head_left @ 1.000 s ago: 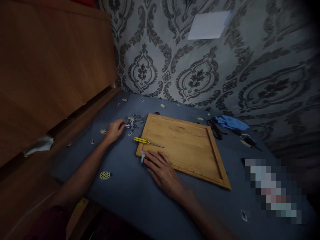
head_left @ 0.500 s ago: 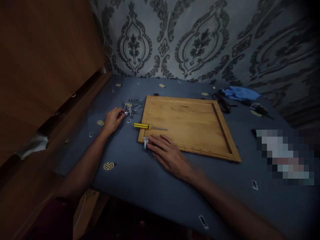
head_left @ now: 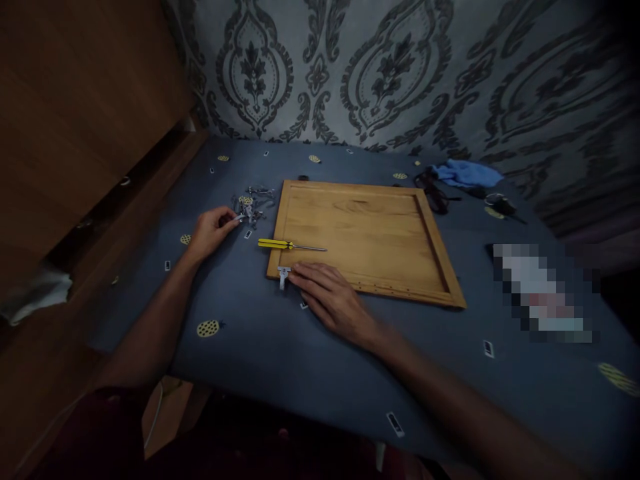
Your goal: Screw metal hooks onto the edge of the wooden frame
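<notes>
My left hand [head_left: 210, 232] is closed in a pinch on a small shiny metal piece [head_left: 241, 218] at the near edge of a pile of metal hardware [head_left: 254, 208]. My right hand [head_left: 336, 299] lies with fingers stretched out over the front edge of a framed wooden panel [head_left: 360, 230]. Its fingertips are beside a grey metal hinge [head_left: 284, 276], which sits at the panel's front left corner and sticks out past the edge. A yellow-handled screwdriver [head_left: 276, 244] rests across the panel's left rail, its shaft pointing right.
The table has a dark blue patterned cloth [head_left: 240, 360]. Behind the panel's right side are a blue cloth [head_left: 467, 173], dark glasses [head_left: 437, 195] and keys [head_left: 503, 203]. A blurred-out object [head_left: 543, 293] lies on the right. Wooden furniture [head_left: 90, 120] borders the left side.
The view has shifted slightly, so everything sits a little further left and higher. My left hand still pinches at the hardware pile; my right hand stays on the panel's edge.
</notes>
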`<state>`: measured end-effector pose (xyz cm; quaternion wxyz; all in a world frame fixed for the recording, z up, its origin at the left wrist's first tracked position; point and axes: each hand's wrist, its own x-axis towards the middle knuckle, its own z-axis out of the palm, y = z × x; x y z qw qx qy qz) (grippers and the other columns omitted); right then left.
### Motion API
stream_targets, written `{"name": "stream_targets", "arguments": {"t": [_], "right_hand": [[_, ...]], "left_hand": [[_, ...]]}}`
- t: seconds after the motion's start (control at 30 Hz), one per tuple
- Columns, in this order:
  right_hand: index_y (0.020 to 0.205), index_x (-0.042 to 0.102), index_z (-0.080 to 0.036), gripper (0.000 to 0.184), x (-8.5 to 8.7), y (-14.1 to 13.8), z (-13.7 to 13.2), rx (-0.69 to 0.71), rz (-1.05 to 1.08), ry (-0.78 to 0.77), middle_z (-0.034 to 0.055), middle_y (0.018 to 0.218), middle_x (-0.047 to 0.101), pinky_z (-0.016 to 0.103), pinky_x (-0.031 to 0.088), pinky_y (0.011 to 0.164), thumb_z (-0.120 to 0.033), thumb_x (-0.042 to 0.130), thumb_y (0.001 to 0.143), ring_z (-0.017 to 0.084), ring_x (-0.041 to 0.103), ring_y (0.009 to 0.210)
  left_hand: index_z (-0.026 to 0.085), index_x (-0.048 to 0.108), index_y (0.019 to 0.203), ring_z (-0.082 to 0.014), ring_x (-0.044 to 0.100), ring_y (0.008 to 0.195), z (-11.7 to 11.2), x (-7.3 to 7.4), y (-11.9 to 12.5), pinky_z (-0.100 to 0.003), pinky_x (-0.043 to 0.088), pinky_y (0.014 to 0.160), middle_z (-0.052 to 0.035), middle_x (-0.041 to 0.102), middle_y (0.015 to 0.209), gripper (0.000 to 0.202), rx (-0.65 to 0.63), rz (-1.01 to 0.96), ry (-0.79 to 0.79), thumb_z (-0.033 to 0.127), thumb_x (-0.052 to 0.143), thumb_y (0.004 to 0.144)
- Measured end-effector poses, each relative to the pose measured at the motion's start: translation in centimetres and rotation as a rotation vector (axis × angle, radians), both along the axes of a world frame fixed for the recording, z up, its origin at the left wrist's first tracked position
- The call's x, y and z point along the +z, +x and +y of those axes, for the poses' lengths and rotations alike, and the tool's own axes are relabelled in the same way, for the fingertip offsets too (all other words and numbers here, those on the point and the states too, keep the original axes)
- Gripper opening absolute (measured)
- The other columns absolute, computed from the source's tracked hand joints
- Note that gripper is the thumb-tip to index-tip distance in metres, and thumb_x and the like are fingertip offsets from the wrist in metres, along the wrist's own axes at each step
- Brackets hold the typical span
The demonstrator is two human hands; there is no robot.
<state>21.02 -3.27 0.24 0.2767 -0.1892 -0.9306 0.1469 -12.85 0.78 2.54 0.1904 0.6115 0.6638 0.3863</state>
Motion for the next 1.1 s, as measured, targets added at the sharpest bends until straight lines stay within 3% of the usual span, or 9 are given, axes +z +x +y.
{"name": "stream_targets", "arguments": {"t": [0.17, 0.27, 0.4, 0.57, 0.83, 0.97, 1.1], "right_hand": [[0.156, 0.049, -0.022, 0.049, 0.4, -0.1, -0.2, -0.007, 0.005, -0.009, 0.0132, 0.147, 0.067, 0.052, 0.053, 0.116, -0.019, 0.046, 0.107, 0.025, 0.061, 0.140], [0.160, 0.043, -0.026, 0.055, 0.2, -0.1, -0.1, -0.012, 0.024, 0.021, 0.0120, 0.146, 0.067, 0.051, 0.054, 0.115, -0.018, 0.047, 0.106, 0.026, 0.062, 0.138], [0.158, 0.044, -0.025, 0.052, -0.2, -0.1, 0.0, -0.030, 0.033, 0.052, 0.0125, 0.147, 0.067, 0.051, 0.055, 0.114, -0.019, 0.048, 0.107, 0.025, 0.063, 0.138], [0.157, 0.046, -0.024, 0.052, -0.2, -0.1, 0.1, -0.027, 0.059, 0.063, 0.0135, 0.144, 0.069, 0.050, 0.057, 0.111, -0.018, 0.050, 0.106, 0.026, 0.065, 0.135], [0.153, 0.054, -0.029, 0.049, -0.2, -0.1, 0.0, -0.025, 0.173, -0.076, 0.0105, 0.142, 0.071, 0.050, 0.056, 0.113, -0.018, 0.052, 0.105, 0.025, 0.067, 0.133], [0.138, 0.067, -0.026, 0.035, 0.4, -0.1, -0.2, -0.098, 0.283, -0.206, 0.0106, 0.128, 0.077, 0.046, 0.060, 0.106, -0.023, 0.054, 0.105, 0.025, 0.072, 0.123], [0.119, 0.074, -0.021, 0.025, 1.8, -0.1, -0.2, -0.228, 0.411, -0.391, 0.0104, 0.112, 0.079, 0.039, 0.063, 0.091, -0.034, 0.057, 0.105, 0.023, 0.076, 0.104]], "left_hand": [[0.017, 0.068, 0.078, -0.0132, 0.052, 0.068, -0.3, 1.1, -0.1, -0.023, 0.041, 0.064, 0.0008, 0.062, 0.070, 0.020, -0.004, -0.146, 0.016, 0.037, 0.072, 0.074], [0.017, 0.068, 0.079, -0.0108, 0.047, 0.057, -0.4, 1.3, 0.0, -0.022, 0.037, 0.055, 0.0025, 0.057, 0.063, 0.030, -0.018, -0.235, 0.003, 0.046, 0.072, 0.073], [0.017, 0.066, 0.080, -0.0083, 0.043, 0.048, -0.3, 1.1, 0.3, -0.022, 0.035, 0.046, 0.0038, 0.054, 0.061, 0.044, -0.023, -0.346, -0.013, 0.059, 0.075, 0.070], [0.017, 0.063, 0.079, -0.0099, 0.053, 0.048, -0.2, 0.9, 0.6, -0.020, 0.038, 0.043, 0.0027, 0.057, 0.060, 0.050, -0.041, -0.469, -0.056, 0.062, 0.080, 0.064], [0.017, 0.057, 0.085, -0.0157, 0.070, 0.056, -0.7, 1.4, 2.3, -0.018, 0.043, 0.042, -0.0051, 0.071, 0.074, 0.057, -0.132, -0.550, -0.138, 0.065, 0.080, 0.066], [0.017, 0.058, 0.087, -0.0165, 0.071, 0.059, -1.3, 2.1, 4.0, -0.021, 0.049, 0.046, -0.0056, 0.072, 0.077, 0.054, -0.205, -0.507, -0.134, 0.065, 0.076, 0.073], [0.017, 0.062, 0.090, -0.0159, 0.069, 0.060, -2.3, 3.5, 6.7, -0.024, 0.051, 0.051, -0.0020, 0.066, 0.075, 0.037, -0.289, -0.402, -0.071, 0.053, 0.071, 0.086]]}}
